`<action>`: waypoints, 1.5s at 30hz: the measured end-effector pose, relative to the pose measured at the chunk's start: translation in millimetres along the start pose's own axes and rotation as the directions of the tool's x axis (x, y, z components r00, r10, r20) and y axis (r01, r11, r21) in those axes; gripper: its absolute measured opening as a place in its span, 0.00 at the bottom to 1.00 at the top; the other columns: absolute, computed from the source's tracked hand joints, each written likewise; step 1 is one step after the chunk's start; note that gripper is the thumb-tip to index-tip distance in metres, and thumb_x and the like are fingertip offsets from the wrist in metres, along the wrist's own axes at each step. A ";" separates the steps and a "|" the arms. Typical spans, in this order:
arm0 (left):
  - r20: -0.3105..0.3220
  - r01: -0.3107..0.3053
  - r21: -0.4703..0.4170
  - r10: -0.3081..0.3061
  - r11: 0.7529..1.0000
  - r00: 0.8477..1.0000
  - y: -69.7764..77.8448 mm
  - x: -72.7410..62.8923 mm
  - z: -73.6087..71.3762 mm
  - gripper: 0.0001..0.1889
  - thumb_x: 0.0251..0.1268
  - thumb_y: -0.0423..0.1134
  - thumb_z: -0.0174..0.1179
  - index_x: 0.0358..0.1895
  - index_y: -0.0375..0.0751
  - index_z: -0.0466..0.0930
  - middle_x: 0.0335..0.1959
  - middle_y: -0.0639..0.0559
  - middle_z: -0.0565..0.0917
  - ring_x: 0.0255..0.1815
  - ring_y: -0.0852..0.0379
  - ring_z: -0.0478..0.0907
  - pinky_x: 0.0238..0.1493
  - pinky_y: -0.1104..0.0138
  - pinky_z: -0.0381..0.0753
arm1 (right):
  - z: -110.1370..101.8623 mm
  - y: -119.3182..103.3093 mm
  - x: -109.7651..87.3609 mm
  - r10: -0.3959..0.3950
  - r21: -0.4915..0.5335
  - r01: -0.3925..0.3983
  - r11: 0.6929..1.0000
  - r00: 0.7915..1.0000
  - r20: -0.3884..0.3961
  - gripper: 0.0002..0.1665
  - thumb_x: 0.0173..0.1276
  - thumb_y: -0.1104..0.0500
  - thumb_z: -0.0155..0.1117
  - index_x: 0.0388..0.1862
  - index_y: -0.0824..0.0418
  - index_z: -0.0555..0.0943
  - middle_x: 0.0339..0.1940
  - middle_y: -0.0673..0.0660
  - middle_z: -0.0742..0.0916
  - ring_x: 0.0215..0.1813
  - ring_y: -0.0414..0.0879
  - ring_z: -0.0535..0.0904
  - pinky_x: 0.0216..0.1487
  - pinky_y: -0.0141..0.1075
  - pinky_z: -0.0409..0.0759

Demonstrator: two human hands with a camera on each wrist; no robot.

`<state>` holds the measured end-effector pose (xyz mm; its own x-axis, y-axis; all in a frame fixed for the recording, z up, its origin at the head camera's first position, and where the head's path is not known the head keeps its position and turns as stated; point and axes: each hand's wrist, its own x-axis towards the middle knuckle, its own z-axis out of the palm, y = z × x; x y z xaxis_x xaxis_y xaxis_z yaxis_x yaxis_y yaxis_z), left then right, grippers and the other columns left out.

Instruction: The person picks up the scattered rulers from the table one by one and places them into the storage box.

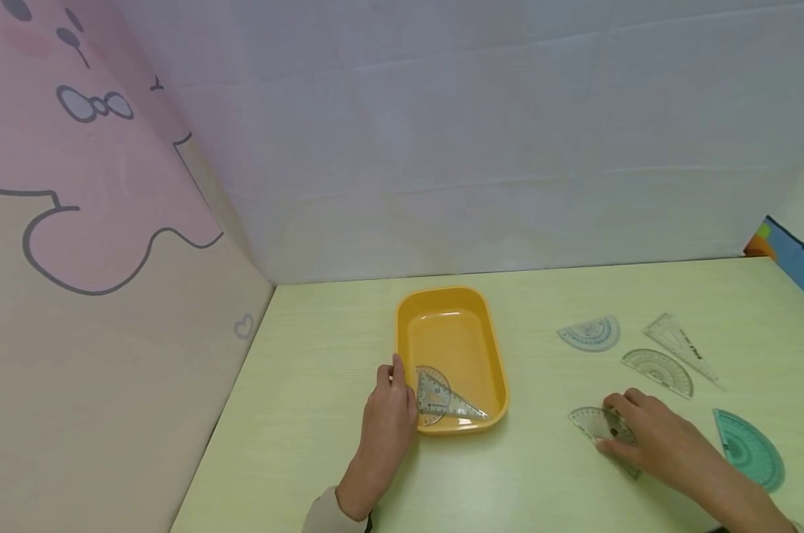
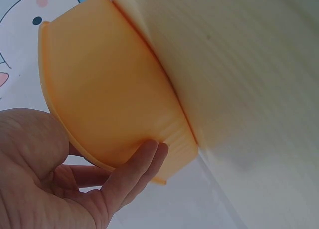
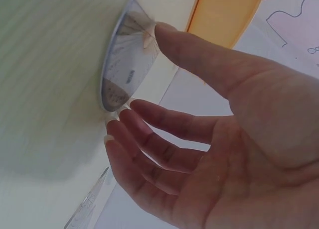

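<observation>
My left hand point(image 1: 390, 407) grips the left rim of a yellow plastic tray point(image 1: 450, 333); in the left wrist view two fingers point(image 2: 134, 171) lie along its outer wall. Inside the tray's near end a clear set square point(image 1: 445, 400) overlaps a clear protractor point(image 1: 431, 375). To the right of the tray, my right hand point(image 1: 655, 437) pinches another clear protractor point(image 3: 127, 64) low over the table. Its thumb is at the straight side and its fingertips are at the curved edge. The palm side of the hand faces the right wrist camera.
Around the right hand lie a green protractor point(image 1: 748, 450), a clear protractor point(image 1: 660, 371), a bluish clear protractor point(image 1: 591, 334) and a long clear set square point(image 1: 683, 348). A white sheeted wall point(image 1: 442, 148) stands behind the pale table point(image 1: 309, 370), with a printed panel point(image 1: 109, 259) at left.
</observation>
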<state>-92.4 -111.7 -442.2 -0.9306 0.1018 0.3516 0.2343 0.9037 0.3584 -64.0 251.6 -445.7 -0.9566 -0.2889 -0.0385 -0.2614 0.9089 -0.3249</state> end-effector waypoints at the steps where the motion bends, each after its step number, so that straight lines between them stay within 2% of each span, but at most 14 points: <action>1: 0.002 0.001 0.000 -0.001 1.000 1.000 0.1 -0.1 -0.1 0.27 0.64 0.23 0.65 0.66 0.18 0.72 0.47 0.31 0.78 0.27 0.49 0.83 0.28 0.65 0.85 | 0.1 0.2 -0.2 0.002 0.003 -0.002 1.000 1.000 0.002 0.30 0.54 0.49 0.83 0.48 0.63 0.81 0.37 0.50 0.78 0.36 0.44 0.72 0.31 0.41 0.75; 10: 0.010 0.007 0.002 -0.007 1.000 1.000 0.2 -0.7 0.6 0.26 0.65 0.24 0.64 0.66 0.18 0.71 0.47 0.31 0.78 0.28 0.48 0.83 0.29 0.64 0.86 | 2.5 4.1 -0.3 0.013 0.050 -0.014 0.999 1.000 0.013 0.29 0.55 0.50 0.82 0.49 0.61 0.78 0.38 0.50 0.77 0.37 0.45 0.72 0.31 0.41 0.75; 17: 0.022 0.016 0.010 -0.016 1.000 1.000 0.0 -0.7 1.9 0.26 0.67 0.25 0.64 0.66 0.19 0.71 0.47 0.31 0.78 0.28 0.50 0.83 0.29 0.65 0.86 | 5.2 6.1 -1.1 -0.024 0.064 0.025 0.998 1.000 -0.011 0.29 0.54 0.52 0.82 0.48 0.62 0.78 0.36 0.51 0.76 0.36 0.44 0.69 0.36 0.42 0.75; 28: 0.027 0.025 0.013 -0.026 1.000 0.999 0.0 -0.5 2.4 0.26 0.68 0.27 0.64 0.67 0.19 0.71 0.48 0.32 0.78 0.28 0.50 0.83 0.30 0.65 0.86 | 7.0 7.5 -2.3 -0.006 0.089 0.009 0.996 0.999 -0.036 0.28 0.55 0.52 0.83 0.48 0.60 0.77 0.38 0.53 0.77 0.39 0.46 0.71 0.38 0.45 0.76; 45: 0.022 0.023 0.003 -0.023 1.000 0.999 0.6 -1.0 0.9 0.26 0.67 0.25 0.63 0.67 0.18 0.71 0.48 0.32 0.78 0.27 0.51 0.81 0.28 0.65 0.85 | 5.6 9.9 1.1 0.027 0.130 -0.029 0.991 0.999 0.017 0.28 0.57 0.51 0.81 0.47 0.62 0.77 0.39 0.55 0.77 0.40 0.48 0.72 0.41 0.48 0.76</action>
<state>-91.6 -110.9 -443.1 -0.9417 0.0901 0.3242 0.2120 0.9070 0.3640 -66.9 258.6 -454.3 -0.9609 -0.2694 -0.0636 -0.2145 0.8700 -0.4440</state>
